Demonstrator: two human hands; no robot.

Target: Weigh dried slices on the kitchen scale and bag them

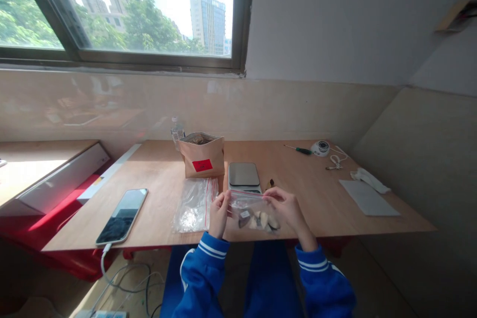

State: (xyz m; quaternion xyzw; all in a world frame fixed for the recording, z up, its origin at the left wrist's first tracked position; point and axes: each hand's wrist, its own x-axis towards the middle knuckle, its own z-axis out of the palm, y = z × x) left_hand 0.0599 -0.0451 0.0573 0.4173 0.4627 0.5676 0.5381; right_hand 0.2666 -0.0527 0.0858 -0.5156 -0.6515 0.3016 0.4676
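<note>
Between my hands hangs a clear zip bag point(257, 208) with a red seal line and several pale and dark pieces inside. My left hand point(219, 213) pinches its top left corner, and my right hand point(285, 206) pinches the top right corner. Just behind the bag stands a kitchen scale point(244, 175), its display partly covered. A small dark brown piece point(271, 183) lies beside the scale, near my right fingers. To the left of my left hand is a stack of clear zip bags point(192, 208). Behind that, an opened brown paper pouch point(203, 154) with a red label stands upright.
A phone point(122, 216) on a charging cable lies at the left of the table. A plastic bottle point(176, 128) stands behind the pouch. Back right are a screwdriver point(302, 150) and a white dome camera point(320, 148); a white sheet point(368, 198) lies at the right edge.
</note>
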